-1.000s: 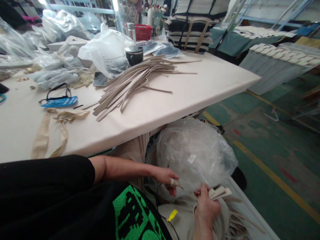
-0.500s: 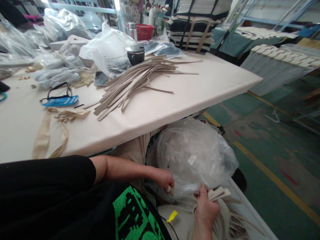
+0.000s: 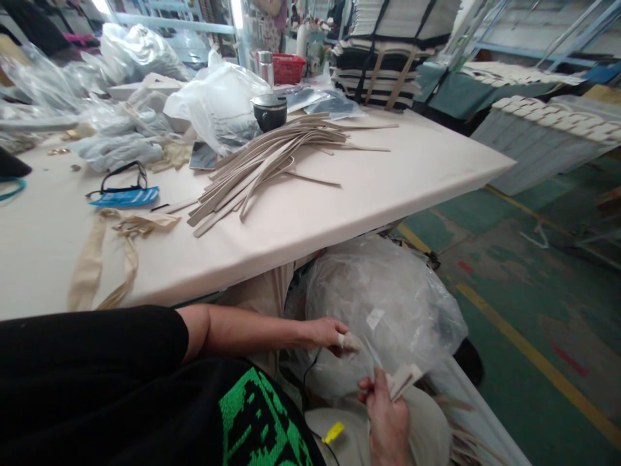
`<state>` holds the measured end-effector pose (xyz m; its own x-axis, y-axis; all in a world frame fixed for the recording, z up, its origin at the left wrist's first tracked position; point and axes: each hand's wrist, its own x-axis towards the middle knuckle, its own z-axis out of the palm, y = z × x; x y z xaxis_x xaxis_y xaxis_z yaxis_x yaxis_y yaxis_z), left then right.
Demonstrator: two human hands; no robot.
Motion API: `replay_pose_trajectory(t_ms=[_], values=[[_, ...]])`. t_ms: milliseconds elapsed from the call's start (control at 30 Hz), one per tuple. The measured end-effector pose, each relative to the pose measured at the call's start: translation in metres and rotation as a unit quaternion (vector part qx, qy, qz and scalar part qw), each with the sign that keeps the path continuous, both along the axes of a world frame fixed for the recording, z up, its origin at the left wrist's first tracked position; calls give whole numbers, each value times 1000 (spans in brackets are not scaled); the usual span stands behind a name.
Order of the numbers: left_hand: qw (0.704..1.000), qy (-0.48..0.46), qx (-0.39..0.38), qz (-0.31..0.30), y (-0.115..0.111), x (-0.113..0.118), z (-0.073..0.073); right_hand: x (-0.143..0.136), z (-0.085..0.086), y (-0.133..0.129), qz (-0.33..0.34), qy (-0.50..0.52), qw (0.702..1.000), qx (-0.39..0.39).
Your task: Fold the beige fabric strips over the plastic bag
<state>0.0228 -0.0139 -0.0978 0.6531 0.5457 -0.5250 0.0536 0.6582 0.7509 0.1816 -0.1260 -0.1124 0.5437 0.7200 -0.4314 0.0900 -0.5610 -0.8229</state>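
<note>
My right hand (image 3: 388, 414) is closed around a small bunch of flat beige strips (image 3: 405, 380), whose ends stick out above the fist. To its left, my left hand (image 3: 326, 333) reaches toward it with fingers stretched out. Pale wrapping seems to cover some of those fingertips, which are slightly blurred; I see nothing held in them. Just beyond both hands bulges a large clear plastic bag (image 3: 388, 291) with a small white label. Beige fabric (image 3: 427, 414) lies below the right hand, and more loose strips (image 3: 468, 440) hang beside it.
A cloth-covered table (image 3: 378, 175) bears a pile of beige strips (image 3: 272, 158), a black pot (image 3: 269, 113), glasses (image 3: 121, 178), a blue packet and plastic bags (image 3: 218, 103). Strapped fabric stacks (image 3: 381, 65) stand at the back. A yellow tag (image 3: 334, 432) lies near my lap.
My left hand has moved right and slightly up, its fingers loosening from a fist. The right hand with its strips has shifted slightly left and down. The view has moved a little.
</note>
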Motion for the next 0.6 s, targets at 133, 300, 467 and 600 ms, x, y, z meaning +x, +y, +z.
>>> replay_pose_trajectory(t_ms=[133, 300, 467, 600], values=[[995, -25, -69, 68, 3, 3, -8, -30, 7, -11, 111, 102, 988, -27], [987, -58, -126, 78, -2, 6, -18, -51, 3, -13, 182, 147, 971, -48], [986, -74, -86, 119, 10, 2, -12, -61, 11, -17, 317, 208, 922, -80], [981, -79, -95, 147, 19, -2, -8, -56, 13, -16, 260, 251, 931, -58]])
